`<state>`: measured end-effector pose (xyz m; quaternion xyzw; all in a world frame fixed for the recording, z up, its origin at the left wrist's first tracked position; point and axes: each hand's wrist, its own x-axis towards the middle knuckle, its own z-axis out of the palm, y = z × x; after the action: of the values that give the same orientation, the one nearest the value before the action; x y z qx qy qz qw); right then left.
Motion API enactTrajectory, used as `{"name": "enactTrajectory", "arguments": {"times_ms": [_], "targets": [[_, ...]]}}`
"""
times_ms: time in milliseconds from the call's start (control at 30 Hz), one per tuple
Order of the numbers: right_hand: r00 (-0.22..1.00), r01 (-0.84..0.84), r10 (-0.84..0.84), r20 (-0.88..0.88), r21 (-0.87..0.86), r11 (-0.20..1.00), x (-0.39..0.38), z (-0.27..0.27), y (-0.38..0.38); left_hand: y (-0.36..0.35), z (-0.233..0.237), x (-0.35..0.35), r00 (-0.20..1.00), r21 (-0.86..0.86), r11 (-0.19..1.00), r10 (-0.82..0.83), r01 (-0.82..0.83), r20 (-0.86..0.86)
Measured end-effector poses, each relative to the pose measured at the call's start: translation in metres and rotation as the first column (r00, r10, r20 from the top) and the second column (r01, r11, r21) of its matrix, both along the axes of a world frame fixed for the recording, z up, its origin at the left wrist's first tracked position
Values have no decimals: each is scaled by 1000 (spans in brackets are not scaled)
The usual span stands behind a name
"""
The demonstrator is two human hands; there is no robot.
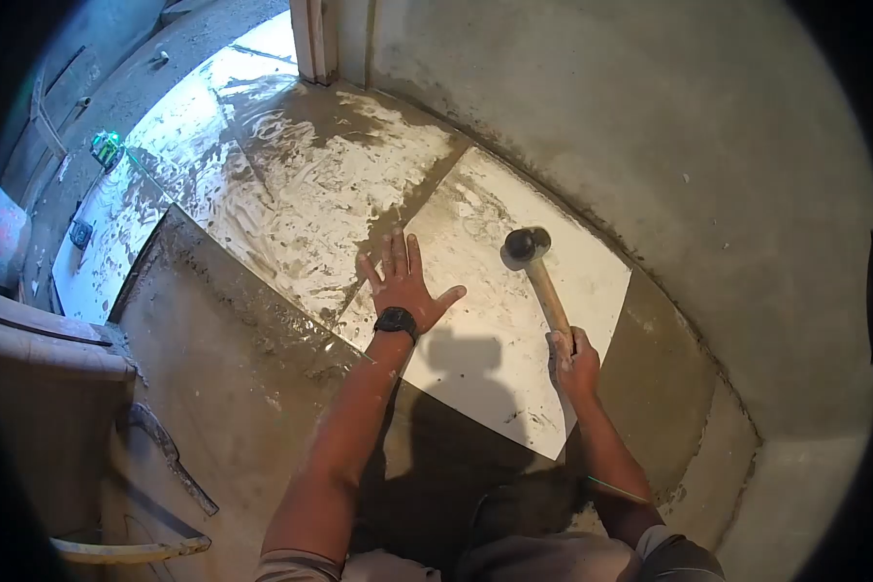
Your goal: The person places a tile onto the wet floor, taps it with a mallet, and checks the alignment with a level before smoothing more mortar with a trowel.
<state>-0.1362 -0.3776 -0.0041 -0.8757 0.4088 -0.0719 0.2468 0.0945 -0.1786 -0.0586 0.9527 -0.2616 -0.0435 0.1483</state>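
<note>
A pale tile point(475, 281) lies on the floor point(233, 359), one long edge running just beside the plastered wall point(650, 136) and the opposite edge facing the person. Above its surface, nearer the wall-side edge, is the dark head of a mallet point(551, 301); whether the head touches the tile cannot be told. The right hand point(578, 364) holds the mallet near the end of its wooden handle, fingers closed around it, over the tile's near right part. The left hand point(404, 288), with a dark watch point(396, 322) at the wrist, is placed flat at the tile's left edge, fingers spread and thumb held out, grasping nothing; the fingertips reach the joint with a mortar-smeared tile point(301, 184). A shadow point(464, 364) falls across the near edge. Beyond the right edge extends a strip of grey-brown floor. Toward the floor's far left lie a small green-lit device point(107, 149) and a small dark object point(80, 234); at the near left, a curved tool point(173, 456) lies beside a large rounded object point(53, 388). A post point(315, 44) stands at the far edge.
</note>
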Motion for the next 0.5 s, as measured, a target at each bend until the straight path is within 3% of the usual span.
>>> {"name": "enactTrajectory", "arguments": {"times_ms": [33, 100, 200, 233, 300, 500], "targets": [[1000, 5, -5, 2, 0, 1000, -3, -1, -1, -1, 1, 0, 1000, 0, 1000, -5, 5, 2], [978, -59, 77, 191, -99, 993, -4, 1, 1, 0, 4, 1, 999, 13, 1000, -1, 2, -38], [966, -22, 34, 258, -48, 999, -2, 16, 14, 0, 5, 1, 998, 43, 999, 7, -5, -57], [967, -24, 35, 254, -47, 999, -4, 11, 10, 0, 5, 1, 998, 44, 999, 9, -6, -61], [989, -145, 147, -8, -226, 963, -5, 1, 0, 0, 5, 1, 998, 44, 999, 2, 1, -64], [997, -66, 61, -55, -99, 993, -3, -4, 4, 2, 4, 1, 999, 23, 1000, -18, 19, -37]]}}
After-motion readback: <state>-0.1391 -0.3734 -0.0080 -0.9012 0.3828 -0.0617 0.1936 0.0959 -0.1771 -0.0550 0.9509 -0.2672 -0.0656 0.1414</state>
